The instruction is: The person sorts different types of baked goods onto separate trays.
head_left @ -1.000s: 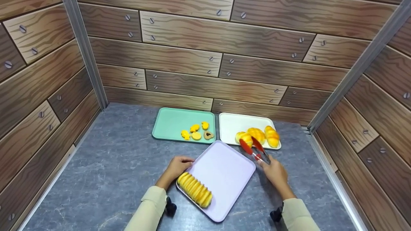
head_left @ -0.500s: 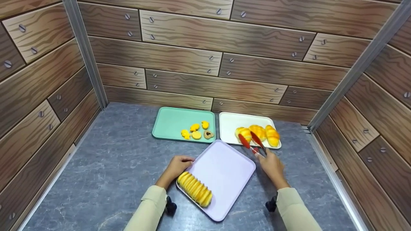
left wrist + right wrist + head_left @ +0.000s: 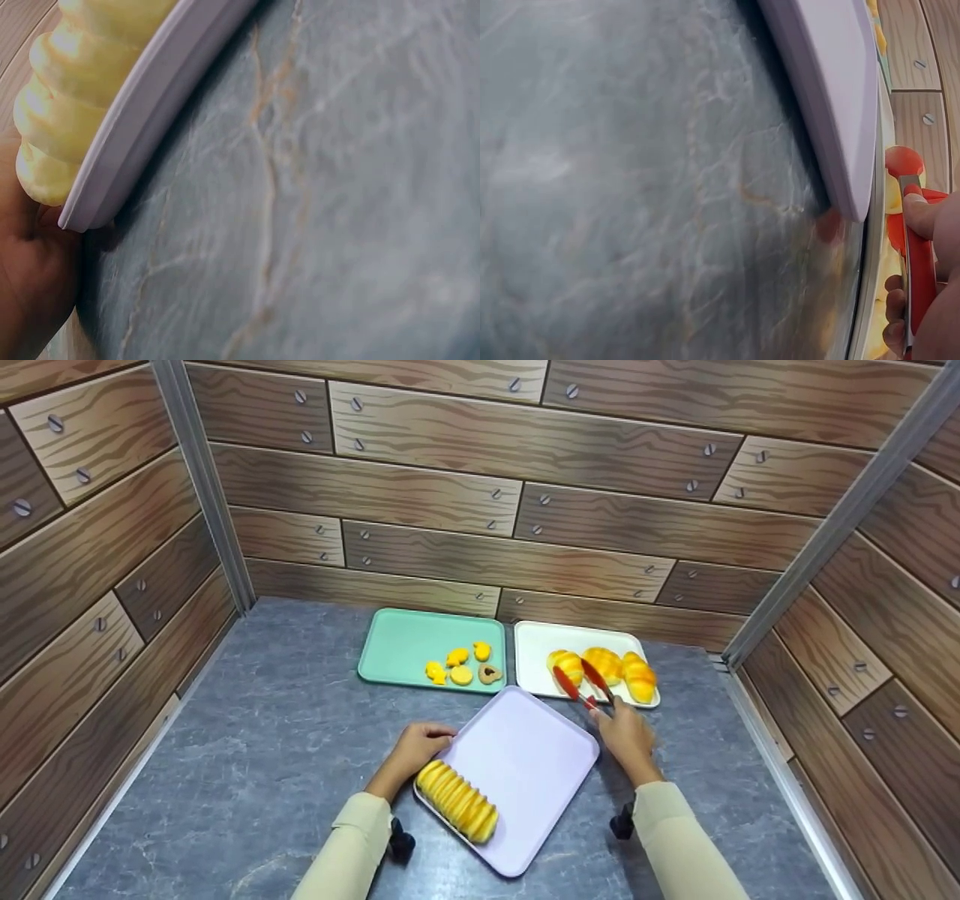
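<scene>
My left hand [image 3: 415, 748] grips the left edge of a lavender tray [image 3: 525, 765], beside a long ridged yellow bread loaf [image 3: 457, 801] lying along that tray's near-left side. My right hand [image 3: 628, 735] holds red-tipped tongs [image 3: 567, 683]; a red handle [image 3: 921, 277] shows in the right wrist view. The tongs' tips are spread at the left bread roll [image 3: 564, 661] on a white tray [image 3: 536, 636]. Whether they touch it I cannot tell. A middle bread roll [image 3: 602, 663] and a right bread roll [image 3: 639, 676] lie alongside.
A green tray [image 3: 401, 641] at the back left bears several small yellow pieces and a brown heart-shaped cookie [image 3: 489, 673]. Its right side stands close to the white tray. Wood-patterned walls [image 3: 435, 495] enclose the grey marbled table [image 3: 285, 720].
My right hand has moved left and slightly forward with the tongs, their tips shifting from the front of the left roll to about its sides. The left hand stays on the lavender tray.
</scene>
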{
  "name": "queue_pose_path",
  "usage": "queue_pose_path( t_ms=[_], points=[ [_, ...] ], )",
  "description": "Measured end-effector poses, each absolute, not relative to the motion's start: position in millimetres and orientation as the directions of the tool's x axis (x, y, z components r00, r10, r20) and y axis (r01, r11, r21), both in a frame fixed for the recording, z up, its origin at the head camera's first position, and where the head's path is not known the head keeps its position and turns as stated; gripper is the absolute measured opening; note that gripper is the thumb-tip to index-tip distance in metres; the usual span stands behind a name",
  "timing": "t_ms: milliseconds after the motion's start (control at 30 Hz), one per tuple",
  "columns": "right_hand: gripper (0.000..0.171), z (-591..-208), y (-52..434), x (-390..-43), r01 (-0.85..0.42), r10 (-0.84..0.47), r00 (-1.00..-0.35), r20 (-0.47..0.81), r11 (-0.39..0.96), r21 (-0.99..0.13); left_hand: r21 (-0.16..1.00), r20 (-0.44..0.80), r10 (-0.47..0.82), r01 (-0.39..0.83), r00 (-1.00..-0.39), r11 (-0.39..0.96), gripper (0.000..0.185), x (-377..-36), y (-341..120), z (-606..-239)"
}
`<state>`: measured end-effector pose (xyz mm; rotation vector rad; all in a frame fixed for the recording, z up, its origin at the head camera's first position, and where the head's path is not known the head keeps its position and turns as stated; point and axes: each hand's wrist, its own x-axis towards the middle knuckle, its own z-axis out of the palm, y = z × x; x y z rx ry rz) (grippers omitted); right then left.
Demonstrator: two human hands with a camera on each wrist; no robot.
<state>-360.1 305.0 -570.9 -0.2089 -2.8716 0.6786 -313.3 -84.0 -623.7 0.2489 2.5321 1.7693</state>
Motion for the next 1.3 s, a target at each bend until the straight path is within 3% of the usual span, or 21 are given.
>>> queue_pose_path(
  t_ms=[433, 933, 1300],
  points=[
    [0.068, -560.3, 289.3, -384.8, 0.17, 0.203, -0.978, 0.036, 0.894, -0.414, 0.934, 0.047, 0.161, 0.101, -0.986, 0.343, 0.022, -313.1, -83.1, -623.5],
    [0.06, -562.4, 277.6, -405.0, 0.172, 0.217, -0.975, 0.055, 0.882, -0.44, 0.932, 0.082, 0.164, 0.134, -0.983, 0.336, 0.021, -315.3, -84.5, -624.4],
    [0.074, -562.6, 278.3, -398.1, 0.139, 0.206, -0.975, 0.087, 0.861, -0.489, 0.937, 0.072, 0.167, 0.124, -0.983, 0.326, 0.021, -313.2, -84.7, -622.9]
  ],
)
